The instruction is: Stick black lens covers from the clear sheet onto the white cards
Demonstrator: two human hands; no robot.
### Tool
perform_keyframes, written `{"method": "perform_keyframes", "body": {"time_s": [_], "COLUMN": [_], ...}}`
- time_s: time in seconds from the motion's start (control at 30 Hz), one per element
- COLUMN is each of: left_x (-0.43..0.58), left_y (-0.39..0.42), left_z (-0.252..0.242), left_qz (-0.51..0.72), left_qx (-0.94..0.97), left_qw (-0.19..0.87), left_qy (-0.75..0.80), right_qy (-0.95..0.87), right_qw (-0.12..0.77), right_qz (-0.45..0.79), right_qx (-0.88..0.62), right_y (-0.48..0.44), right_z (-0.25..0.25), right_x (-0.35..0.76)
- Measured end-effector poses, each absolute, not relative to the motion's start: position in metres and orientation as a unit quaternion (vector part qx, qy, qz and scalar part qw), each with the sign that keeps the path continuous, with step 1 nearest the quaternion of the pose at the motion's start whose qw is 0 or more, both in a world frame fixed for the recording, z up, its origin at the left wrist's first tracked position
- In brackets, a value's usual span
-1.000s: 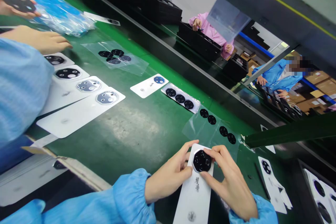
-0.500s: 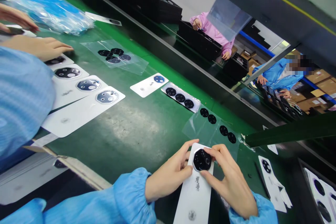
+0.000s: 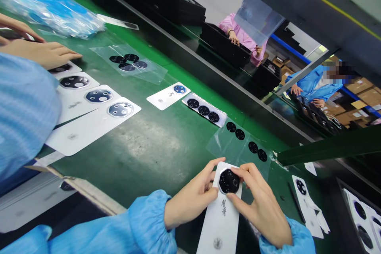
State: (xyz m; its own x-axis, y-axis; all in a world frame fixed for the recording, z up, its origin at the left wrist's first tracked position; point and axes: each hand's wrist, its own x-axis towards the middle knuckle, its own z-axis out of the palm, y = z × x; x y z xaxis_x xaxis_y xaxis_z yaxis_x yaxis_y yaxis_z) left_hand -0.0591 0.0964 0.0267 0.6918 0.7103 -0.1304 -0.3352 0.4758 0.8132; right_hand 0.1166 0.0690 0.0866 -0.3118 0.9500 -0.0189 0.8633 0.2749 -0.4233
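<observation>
My left hand [image 3: 193, 196] grips the edge of a white phone back cover [image 3: 216, 224], with thumb and fingers at its upper left side. On the cover's camera ring lies a black octagonal lens piece [image 3: 228, 181]. Thumb and forefinger of my right hand [image 3: 263, 202] are closed around that piece, touching its upper and lower right edge. Whether the piece is seated in the ring or slightly above it, I cannot tell. Just beyond my hands, a clear plastic sheet [image 3: 218, 143] carries several black lens pieces. Beside it a white strip [image 3: 187, 105] holds three more.
A co-worker's hand [image 3: 44, 53] rests over white phone covers [image 3: 77, 135] at left. Blue plastic-wrapped packs [image 3: 53, 6] lie behind. A green post [image 3: 330, 147] rises at right, near a cover with peeled film [image 3: 308, 210] and a dark tray [image 3: 339, 194]. Two people sit across the line.
My hands and the phone cover stay almost still. Across the line, the person in pink has shifted their hands over the black box.
</observation>
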Motion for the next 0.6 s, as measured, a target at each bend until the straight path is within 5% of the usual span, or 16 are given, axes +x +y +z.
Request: {"method": "perform_keyframes", "body": {"time_s": [0.6], "left_x": [-0.0603], "left_y": [0.0963], "left_z": [0.0261], "left_qz": [0.317], "left_qx": [0.408], "left_qw": [0.827], "left_qy": [0.221], "right_qy": [-0.798], "right_qw": [0.119], "right_qz": [0.159], "right_qx": [-0.569], "right_y": [0.0722], "right_z": [0.0908], "right_x": [0.1142]}}
